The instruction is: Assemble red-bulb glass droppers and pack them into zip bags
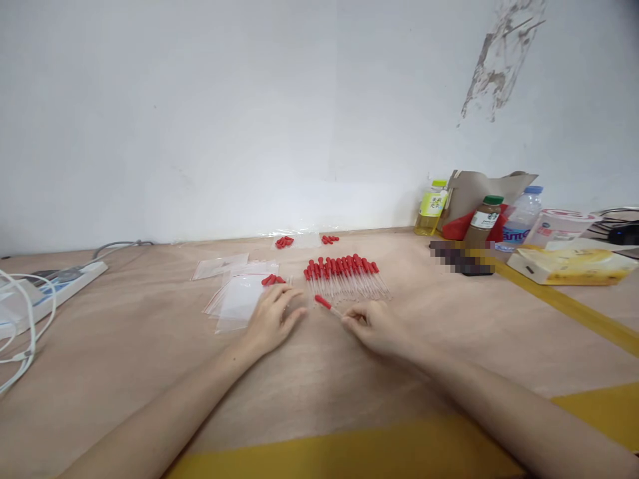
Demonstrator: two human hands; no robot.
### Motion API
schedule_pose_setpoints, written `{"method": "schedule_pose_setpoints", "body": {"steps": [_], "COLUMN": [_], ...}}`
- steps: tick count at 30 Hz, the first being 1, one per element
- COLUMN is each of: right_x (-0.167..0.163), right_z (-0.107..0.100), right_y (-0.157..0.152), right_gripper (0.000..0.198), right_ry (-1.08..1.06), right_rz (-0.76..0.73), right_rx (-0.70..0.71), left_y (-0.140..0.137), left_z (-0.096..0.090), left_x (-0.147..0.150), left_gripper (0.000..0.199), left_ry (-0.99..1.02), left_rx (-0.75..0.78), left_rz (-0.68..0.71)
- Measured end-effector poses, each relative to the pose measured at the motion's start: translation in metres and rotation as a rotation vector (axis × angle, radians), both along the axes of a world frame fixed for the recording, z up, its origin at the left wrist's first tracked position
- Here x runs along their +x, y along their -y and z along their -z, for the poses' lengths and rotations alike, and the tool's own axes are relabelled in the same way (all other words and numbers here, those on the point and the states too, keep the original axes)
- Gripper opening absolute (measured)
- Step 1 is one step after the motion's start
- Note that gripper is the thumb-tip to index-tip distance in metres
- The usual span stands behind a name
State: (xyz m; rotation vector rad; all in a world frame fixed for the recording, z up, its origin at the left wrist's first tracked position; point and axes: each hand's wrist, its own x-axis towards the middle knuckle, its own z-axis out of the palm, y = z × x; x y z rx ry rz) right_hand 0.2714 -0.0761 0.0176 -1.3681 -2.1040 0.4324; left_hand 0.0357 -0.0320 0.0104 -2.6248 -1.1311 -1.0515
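Observation:
Between the fingers of my right hand is the clear stem of a dropper, its red rubber bulb pointing up and left. My left hand has its fingers apart over the edge of the clear zip bags. Red-bulbed droppers lie on those bags, partly hidden behind my left fingers. Just beyond both hands, a pile of several droppers lies with bulbs toward the wall and clear stems toward me.
Two bagged groups of red-bulbed droppers lie by the wall. A power strip and white cables are at left. At right stand a yellow-capped bottle, a green-capped bottle, a water bottle and a tissue pack.

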Motion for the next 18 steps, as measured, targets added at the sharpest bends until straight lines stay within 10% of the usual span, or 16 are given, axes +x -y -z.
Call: {"method": "schedule_pose_setpoints", "body": {"steps": [5,9,18], "right_x": [0.007,-0.018,-0.069], "right_z": [-0.007,-0.025,-0.009], "right_y": [-0.041,-0.065,-0.094], "right_gripper": [0.03,0.025,0.027], "right_ry": [-0.188,-0.072,0.201], "right_rz": [0.184,0.365,0.503], "right_rx": [-0.218,-0.074,-0.017], "left_y": [-0.031,-0.039,-0.031], "left_z": [0.002,0.005,0.007], "left_x": [-0.037,-0.052,-0.045], "left_gripper": [0.016,0.016,0.02], "left_ry": [0.022,0.035,0.01], "left_rx": [-0.034,-0.072,-0.123], "left_rz": [-0.31,-0.44,-0.436]}}
